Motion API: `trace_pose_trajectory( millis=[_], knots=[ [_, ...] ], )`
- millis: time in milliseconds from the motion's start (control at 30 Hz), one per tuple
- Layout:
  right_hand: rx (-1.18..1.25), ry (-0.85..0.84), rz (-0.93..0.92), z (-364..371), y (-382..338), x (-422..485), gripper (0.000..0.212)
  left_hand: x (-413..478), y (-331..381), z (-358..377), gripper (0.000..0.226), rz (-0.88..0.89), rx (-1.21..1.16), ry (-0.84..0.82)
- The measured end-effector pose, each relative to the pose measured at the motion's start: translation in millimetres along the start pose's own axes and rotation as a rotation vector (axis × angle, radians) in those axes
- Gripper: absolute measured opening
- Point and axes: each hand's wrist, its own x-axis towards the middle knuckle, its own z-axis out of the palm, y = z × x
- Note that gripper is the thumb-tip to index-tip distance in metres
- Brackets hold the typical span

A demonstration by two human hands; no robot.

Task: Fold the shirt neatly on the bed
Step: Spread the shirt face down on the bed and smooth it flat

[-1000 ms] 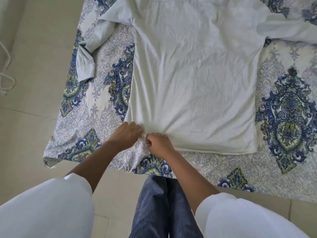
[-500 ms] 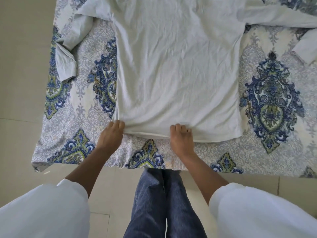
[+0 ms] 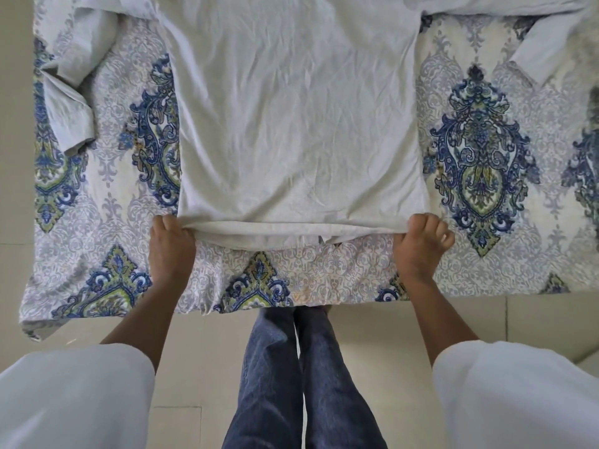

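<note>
Two hands, left hand (image 3: 171,246) and right hand (image 3: 419,244), pinching hem corners of shirt (image 3: 298,124), spread flat on bed (image 3: 479,273); sleeves still out, no fold made yet.

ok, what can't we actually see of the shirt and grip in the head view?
- Shirt collar and shoulders: cut off by the top edge.
- Right sleeve: its upper run leaves the frame at the top right.
- Fingertips of both hands, left and right: tucked under the hem, so the grip is hidden.
- Hem label: too small to read.
</note>
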Motion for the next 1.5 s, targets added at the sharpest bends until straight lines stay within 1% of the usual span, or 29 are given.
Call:
trace_pose_trajectory(
  millis=[100,167,267,367,467,533,600,633,700,733,767,800,833,867,900,933,967,1000,1033,1067,1100,1133,1233,1333,1433,1500],
  knots=[
    [0.022,-0.002,-0.061,1,11,5,0.016,-4,-3,-2,0.011,-0.062,-0.088,0.020],
    [0.010,-0.005,-0.062,1,18,7,0.014,-5,-7,-6,0.012,-0.096,-0.133,0.030],
    [0.081,-0.022,-0.021,0,26,12,0.016,-4,-7,-9,0.013,-0.133,-0.227,-0.013],
    [0.177,-0.077,-0.021,-3,31,20,0.015,1,-2,-8,0.016,-0.184,-0.303,-0.062],
    [0.214,-0.109,-0.015,-8,42,25,0.007,4,-6,-8,0.014,-0.215,-0.239,-0.058],
    [0.213,-0.104,-0.005,-12,53,27,0.005,7,-12,-9,0.012,-0.192,-0.167,-0.084],
    [0.222,-0.137,0.000,-13,57,26,0.005,8,-12,-10,0.010,-0.156,-0.109,-0.129],
    [0.226,-0.156,-0.002,-13,55,24,0.007,7,-9,-10,0.014,-0.147,-0.069,-0.137],
    [0.228,-0.163,0.026,-14,47,18,0.017,0,2,-8,0.030,-0.167,0.072,-0.112],
    [0.241,-0.144,0.077,-16,39,13,0.021,-9,10,-7,0.040,-0.200,0.151,-0.081],
    [0.286,-0.114,0.159,-16,31,6,0.022,-20,20,-4,0.048,-0.246,0.178,-0.038],
    [0.373,-0.100,0.266,-18,21,-2,0.018,-33,32,0,0.050,-0.296,0.130,0.004],
    [0.501,-0.141,0.383,-18,10,-11,0.012,-47,47,3,0.048,-0.348,0.012,0.030],
    [0.661,-0.246,0.483,-18,-2,-21,0.006,-62,63,8,0.039,-0.399,-0.169,0.033],
    [0.826,-0.394,0.557,-18,-13,-30,0.002,-74,81,12,0.025,-0.462,-0.361,-0.027],
    [0.963,-0.546,0.605,-16,-25,-38,0.006,-83,99,19,0.016,-0.535,-0.545,-0.149],
    [1.084,-0.668,0.643,-13,-35,-45,0.009,-88,114,27,0.022,-0.603,-0.694,-0.276],
    [1.198,-0.736,0.690,-10,-44,-50,0.011,-92,126,36,0.027,-0.681,-0.821,-0.401],
    [1.302,-0.759,0.750,-6,-51,-52,0.011,-91,134,46,0.027,-0.784,-0.930,-0.487],
    [1.398,-0.761,0.814,-4,-58,-52,0.010,-91,142,52,0.024,-0.918,-1.074,-0.508],
    [1.481,-0.760,0.871,-1,-61,-52,0.010,-90,146,55,0.022,-1.045,-1.241,-0.474],
    [1.554,-0.763,0.917,1,-63,-51,0.010,-88,148,58,0.019,-1.125,-1.353,-0.402],
    [1.712,-0.755,1.048,3,-61,-53,0.016,-91,150,54,0.015,-1.185,-1.500,-0.259],
    [1.822,-0.696,1.174,0,-61,-57,0.019,-95,150,46,0.013,-1.232,-1.654,-0.200],
    [1.856,-0.686,1.194,-1,-62,-57,0.023,-93,151,42,0.024,-1.230,-1.656,-0.262],
    [1.863,-0.696,1.203,-2,-64,-54,0.021,-91,151,42,0.021,-1.228,-1.690,-0.336]
  ],
)
